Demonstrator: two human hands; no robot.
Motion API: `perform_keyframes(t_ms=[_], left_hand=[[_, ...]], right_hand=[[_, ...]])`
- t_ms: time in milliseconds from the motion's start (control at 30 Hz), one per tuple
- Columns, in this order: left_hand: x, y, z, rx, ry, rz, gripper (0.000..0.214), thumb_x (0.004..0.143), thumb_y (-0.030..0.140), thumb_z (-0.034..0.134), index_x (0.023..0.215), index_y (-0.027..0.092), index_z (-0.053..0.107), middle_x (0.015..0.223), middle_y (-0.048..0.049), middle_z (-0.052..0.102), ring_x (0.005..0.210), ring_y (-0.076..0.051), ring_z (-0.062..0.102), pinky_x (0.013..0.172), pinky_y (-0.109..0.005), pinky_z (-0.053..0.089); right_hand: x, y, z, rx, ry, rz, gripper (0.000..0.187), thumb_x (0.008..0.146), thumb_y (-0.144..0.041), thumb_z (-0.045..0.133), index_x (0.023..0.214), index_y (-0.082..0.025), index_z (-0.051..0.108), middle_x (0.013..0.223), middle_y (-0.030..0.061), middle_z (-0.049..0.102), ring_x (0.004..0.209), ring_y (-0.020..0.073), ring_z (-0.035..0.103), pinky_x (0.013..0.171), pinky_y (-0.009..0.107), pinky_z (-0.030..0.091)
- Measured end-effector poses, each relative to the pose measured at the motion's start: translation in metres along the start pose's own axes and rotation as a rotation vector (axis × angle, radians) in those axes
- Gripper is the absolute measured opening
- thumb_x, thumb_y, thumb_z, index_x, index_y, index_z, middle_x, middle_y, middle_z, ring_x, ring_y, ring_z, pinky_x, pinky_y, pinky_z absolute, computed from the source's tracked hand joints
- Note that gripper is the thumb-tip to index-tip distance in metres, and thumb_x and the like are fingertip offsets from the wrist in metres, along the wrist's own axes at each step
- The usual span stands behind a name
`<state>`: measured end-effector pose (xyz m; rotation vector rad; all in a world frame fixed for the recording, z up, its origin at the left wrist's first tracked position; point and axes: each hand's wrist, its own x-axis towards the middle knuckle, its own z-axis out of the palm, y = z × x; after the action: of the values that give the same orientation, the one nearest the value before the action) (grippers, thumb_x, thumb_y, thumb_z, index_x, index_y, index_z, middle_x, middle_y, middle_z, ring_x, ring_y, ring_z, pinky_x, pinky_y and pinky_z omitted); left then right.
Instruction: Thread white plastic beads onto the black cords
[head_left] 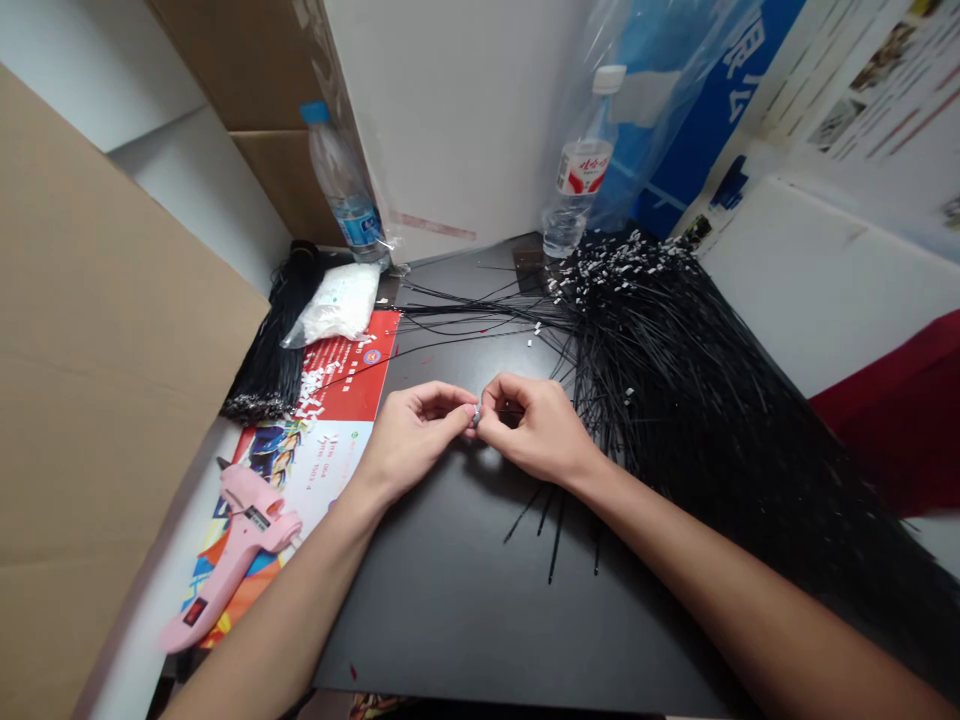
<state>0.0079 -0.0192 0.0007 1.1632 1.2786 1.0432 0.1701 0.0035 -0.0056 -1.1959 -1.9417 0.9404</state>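
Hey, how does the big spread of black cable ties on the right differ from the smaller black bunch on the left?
The large pile of black cable ties is much bigger than the small bunch of black ties. The pile fans out loosely across the black board, while the bunch is gathered tight and narrow. The pile lies beside the hands' work area; the bunch lies next to the white bag. Both are long, thin black strands with pale bits at one end.
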Motion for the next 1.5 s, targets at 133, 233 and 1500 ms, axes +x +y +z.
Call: perform_keyframes(t_ms=[133,233,1500], left_hand=[[-0.0004,-0.0019,-0.0001,0.058,0.02,0.012,0.014,0.07,0.026,0.075,0.078,0.015,0.073,0.074,-0.0037,0.074,0.068,-0.015,0.067,0.068,-0.027,0.054],[-0.0012,-0.0011,-0.0001,0.057,0.025,0.004,0.015,0.069,0.027,0.076,0.078,0.015,0.073,0.075,-0.0047,0.075,0.068,-0.016,0.068,0.068,-0.028,0.054],[0.0014,-0.0046,0.0008,-0.358,-0.062,-0.128,0.018,0.066,0.024,0.083,0.078,0.012,0.075,0.077,-0.0039,0.073,0.066,-0.011,0.065,0.072,-0.026,0.056]], right_hand=[[-0.001,0.0014,0.0008,-0.136,0.014,-0.08,0.011,0.076,-0.024,0.058,0.07,-0.016,0.06,0.059,-0.0026,0.06,0.053,0.0082,0.049,0.055,0.021,0.033],[-0.0012,0.0022,0.0012,-0.15,0.006,-0.1,0.01,0.077,-0.024,0.057,0.071,-0.016,0.061,0.06,-0.0025,0.06,0.053,0.0082,0.049,0.056,0.021,0.033],[-0.0006,0.003,-0.0005,0.141,0.01,-0.081,0.01,0.079,-0.023,0.056,0.072,-0.016,0.06,0.063,-0.0006,0.062,0.055,0.009,0.052,0.054,0.021,0.04]])
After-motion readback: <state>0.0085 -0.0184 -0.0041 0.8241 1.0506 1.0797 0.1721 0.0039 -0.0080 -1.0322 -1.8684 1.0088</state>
